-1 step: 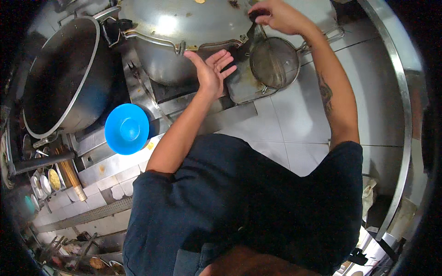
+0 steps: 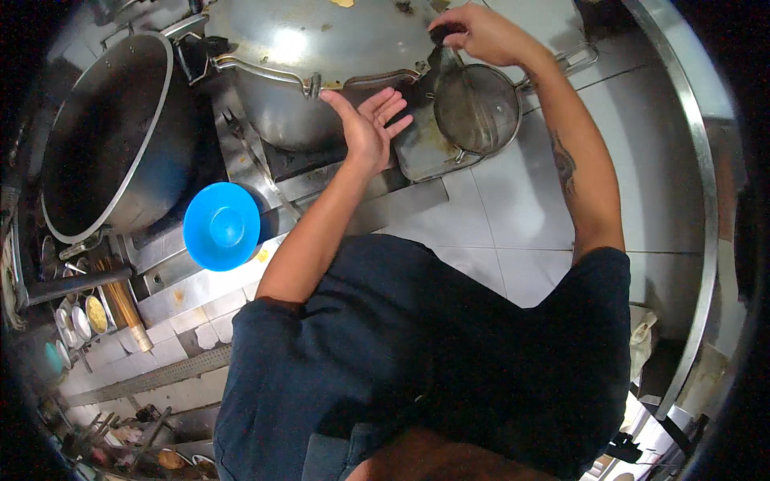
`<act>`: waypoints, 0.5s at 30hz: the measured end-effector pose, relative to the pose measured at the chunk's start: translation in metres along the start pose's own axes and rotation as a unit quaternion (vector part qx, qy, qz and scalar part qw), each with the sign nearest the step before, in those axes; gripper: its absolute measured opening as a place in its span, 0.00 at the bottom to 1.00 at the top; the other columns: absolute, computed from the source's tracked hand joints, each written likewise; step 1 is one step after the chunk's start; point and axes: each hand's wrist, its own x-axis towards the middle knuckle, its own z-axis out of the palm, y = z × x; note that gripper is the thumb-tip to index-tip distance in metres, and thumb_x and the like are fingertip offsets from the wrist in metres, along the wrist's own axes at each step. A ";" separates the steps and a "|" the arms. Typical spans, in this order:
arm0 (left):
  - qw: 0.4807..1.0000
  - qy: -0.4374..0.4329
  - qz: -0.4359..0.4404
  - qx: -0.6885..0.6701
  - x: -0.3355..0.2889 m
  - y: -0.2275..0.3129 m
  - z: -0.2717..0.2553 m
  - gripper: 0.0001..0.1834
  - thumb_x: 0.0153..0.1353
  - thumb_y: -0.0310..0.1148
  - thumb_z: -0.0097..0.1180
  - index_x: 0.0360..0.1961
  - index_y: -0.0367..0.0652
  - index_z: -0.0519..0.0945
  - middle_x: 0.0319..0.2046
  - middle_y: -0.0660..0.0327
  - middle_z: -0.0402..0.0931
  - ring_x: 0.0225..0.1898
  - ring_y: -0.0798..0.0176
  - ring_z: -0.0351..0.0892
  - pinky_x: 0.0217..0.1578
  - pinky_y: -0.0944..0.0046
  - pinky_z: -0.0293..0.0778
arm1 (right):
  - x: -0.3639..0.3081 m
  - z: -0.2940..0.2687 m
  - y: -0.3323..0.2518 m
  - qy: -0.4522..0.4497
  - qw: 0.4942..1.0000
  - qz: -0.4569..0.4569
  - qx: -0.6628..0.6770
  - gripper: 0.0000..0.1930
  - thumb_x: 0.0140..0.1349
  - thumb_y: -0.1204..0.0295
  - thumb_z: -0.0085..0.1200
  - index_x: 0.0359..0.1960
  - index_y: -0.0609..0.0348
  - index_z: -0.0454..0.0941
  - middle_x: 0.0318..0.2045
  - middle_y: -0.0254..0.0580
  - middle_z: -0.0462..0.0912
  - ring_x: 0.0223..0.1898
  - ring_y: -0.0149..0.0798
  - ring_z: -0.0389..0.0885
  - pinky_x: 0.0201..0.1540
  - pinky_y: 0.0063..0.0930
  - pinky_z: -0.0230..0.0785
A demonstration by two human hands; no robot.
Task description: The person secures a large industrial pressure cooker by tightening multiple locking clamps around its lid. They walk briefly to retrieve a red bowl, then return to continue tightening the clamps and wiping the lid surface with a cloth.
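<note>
My left hand (image 2: 370, 132) is held palm up with its fingers spread and nothing in it, just in front of the rim of a large metal wok (image 2: 293, 120). A broad, domed metal cover (image 2: 321, 40) lies over that wok. Farther right, my right hand (image 2: 489, 36) has its fingers closed around the dark handle (image 2: 446, 32) of a utensil. A thin grey part runs down from this handle over a round mesh strainer (image 2: 493, 116); its exact kind is hard to make out. The strainer rests over a rectangular metal tray (image 2: 425, 156).
At the left stands a big deep pot (image 2: 112, 136), tilted in view. A blue bowl (image 2: 220, 228) sits on the stove's front ledge, near a long metal fork (image 2: 253, 152). Small seasoning containers (image 2: 84, 317) and a bundle of skewers (image 2: 124, 309) are lower left. White tiles lie at the right.
My right hand has shifted slightly, and more of the dark handle and the thin grey part below it shows. My left hand stays almost in place.
</note>
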 end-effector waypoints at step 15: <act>0.980 0.198 0.006 0.018 0.037 -0.017 0.068 0.22 0.59 0.45 0.64 0.33 0.32 0.76 0.28 0.57 0.75 0.25 0.65 0.75 0.29 0.64 0.82 | 0.004 0.029 0.003 -0.009 0.991 -0.129 0.028 0.16 0.48 0.77 0.51 0.40 0.62 0.82 0.36 0.56 0.82 0.38 0.54 0.81 0.44 0.43 0.72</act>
